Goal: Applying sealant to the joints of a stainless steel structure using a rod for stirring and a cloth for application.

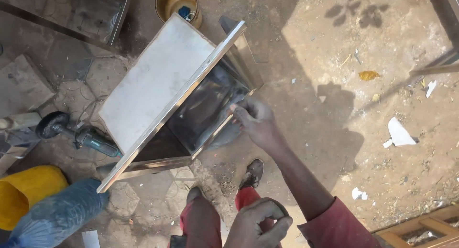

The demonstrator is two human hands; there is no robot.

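Stainless steel box (191, 90) is tipped on the dirt ground (334, 61), and my right fingers (239, 112) are pinched on its shiny lower edge. Left hand (258, 226) sits low near my knee, fingers curled shut, holding nothing I can make out. Angle grinder (79, 133) lies well left of the box; plenty of open dirt to the right.

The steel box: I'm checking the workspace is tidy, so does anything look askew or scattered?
The steel box sits tilted on the ground, right hand on its edge. Paper scraps litter the dirt, and an angle grinder lies beside it.
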